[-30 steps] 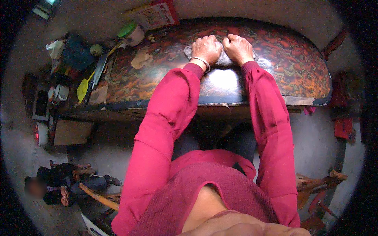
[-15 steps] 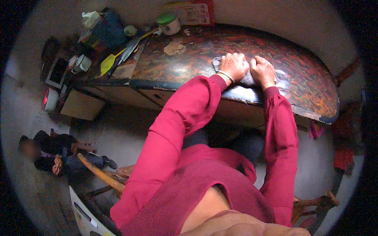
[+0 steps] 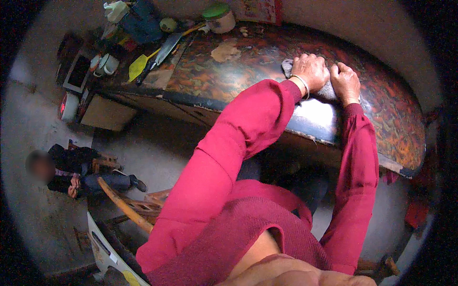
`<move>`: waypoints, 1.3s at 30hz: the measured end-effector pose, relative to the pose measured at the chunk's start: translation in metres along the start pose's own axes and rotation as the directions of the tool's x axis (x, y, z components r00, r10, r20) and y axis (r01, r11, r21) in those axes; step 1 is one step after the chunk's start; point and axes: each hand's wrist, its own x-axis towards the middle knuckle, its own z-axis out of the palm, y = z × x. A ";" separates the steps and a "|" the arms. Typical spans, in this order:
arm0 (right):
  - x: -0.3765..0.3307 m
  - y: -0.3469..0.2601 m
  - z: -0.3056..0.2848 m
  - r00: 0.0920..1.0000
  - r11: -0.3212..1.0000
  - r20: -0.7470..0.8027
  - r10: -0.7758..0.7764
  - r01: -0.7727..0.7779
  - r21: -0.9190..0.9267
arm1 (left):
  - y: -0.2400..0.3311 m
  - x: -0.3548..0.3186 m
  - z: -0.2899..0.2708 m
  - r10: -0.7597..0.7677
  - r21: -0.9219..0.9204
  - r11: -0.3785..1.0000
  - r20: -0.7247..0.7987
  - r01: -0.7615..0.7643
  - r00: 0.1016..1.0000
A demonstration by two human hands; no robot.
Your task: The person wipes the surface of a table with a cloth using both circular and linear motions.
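Both my hands press a crumpled grey cloth onto the dark, red-and-brown patterned tabletop. My left hand, with a pale bangle at the wrist, is closed on the cloth, and a corner of it sticks out on the left. Close by on the right, my right hand is also closed, its fingers curled over the other end. Much of the cloth is hidden under the two hands. A bright glare lies on the table just in front of them.
Left on the table lie a yellow spatula-like tool and a grey-bladed tool. Behind stands a white tub with a green lid. White enamel mugs sit at the far left. A seated person and a wooden chair are at left.
My hands have slid to the right along the table with the cloth under them. The whole view has shifted slightly too. Both hands keep their grip.
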 end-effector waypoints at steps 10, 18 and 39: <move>0.000 0.003 0.007 0.986 0.997 -0.145 -0.081 0.080 -0.014 | 0.002 0.008 0.001 -0.082 -0.015 0.996 0.054 0.083 0.995; -0.030 -0.001 -0.001 0.955 0.981 -0.227 -0.191 0.181 -0.066 | 0.002 -0.024 -0.002 0.024 0.009 1.000 -0.066 -0.024 0.998; -0.019 -0.008 0.000 0.969 0.991 -0.230 -0.094 0.114 0.074 | -0.008 -0.010 -0.009 0.056 -0.020 0.998 0.041 -0.055 0.998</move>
